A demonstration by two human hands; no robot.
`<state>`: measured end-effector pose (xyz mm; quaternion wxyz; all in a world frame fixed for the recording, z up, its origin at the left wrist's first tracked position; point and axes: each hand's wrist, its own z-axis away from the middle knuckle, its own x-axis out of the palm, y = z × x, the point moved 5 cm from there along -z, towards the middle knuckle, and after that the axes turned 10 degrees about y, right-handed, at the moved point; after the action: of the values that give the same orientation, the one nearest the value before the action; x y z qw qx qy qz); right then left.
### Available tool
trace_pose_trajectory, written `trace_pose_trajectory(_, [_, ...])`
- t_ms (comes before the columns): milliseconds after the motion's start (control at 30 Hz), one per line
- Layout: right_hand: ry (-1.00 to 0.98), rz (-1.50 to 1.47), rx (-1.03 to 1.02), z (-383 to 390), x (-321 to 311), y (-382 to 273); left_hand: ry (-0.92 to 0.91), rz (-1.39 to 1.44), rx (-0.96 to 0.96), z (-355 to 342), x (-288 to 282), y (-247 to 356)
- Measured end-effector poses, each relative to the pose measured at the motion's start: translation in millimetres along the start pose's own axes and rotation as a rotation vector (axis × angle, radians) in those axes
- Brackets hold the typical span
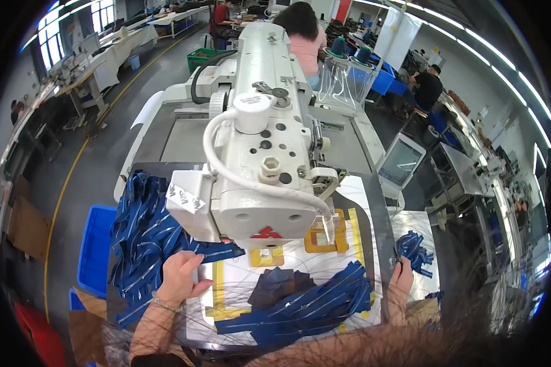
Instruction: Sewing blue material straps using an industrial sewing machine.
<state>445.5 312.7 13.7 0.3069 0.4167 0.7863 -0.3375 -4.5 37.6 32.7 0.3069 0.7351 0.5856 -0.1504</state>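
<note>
My left hand (pixel 180 276) is beside a heap of blue zipper strips (pixel 142 229) on the left of the sewing machine table. Its thumb stands apart from the fingers, whose tips are near a blue strip (pixel 223 251) jutting toward the machine head. On the right, my right hand (pixel 401 280) is closed around a slim dark thing, too small to name. A bundle of blue strips (pixel 415 252) lies just beyond it. Between my hands, more blue zipper strips (pixel 312 306) and dark brown fabric pieces (pixel 278 286) rest on a white sheet with yellow tape.
The white sewing machine head (pixel 260 202) overhangs the work surface. Yellow frames (pixel 326 235) sit under it. A blue bin (pixel 95 251) stands at the left, a screen panel (pixel 401 160) at the right. Other people work farther back, one in pink (pixel 306 46) behind the machine.
</note>
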Motion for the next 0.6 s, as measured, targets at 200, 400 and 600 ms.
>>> trace_pose_trajectory(200, [-0.328, -0.394, -0.305, -24, -16, -152, 0.032, 0.049, -0.035, 4, -6, -2])
trace_pose_trajectory(400, [-0.24, -0.067, -0.726, -8, 26, -252, 0.181, 0.14, -0.024, 8, -9, -4])
trace_pose_trajectory(600, [-0.131, -0.147, -0.801, -5, 54, -275, 0.104, 0.119, -0.026, 8, -12, 0])
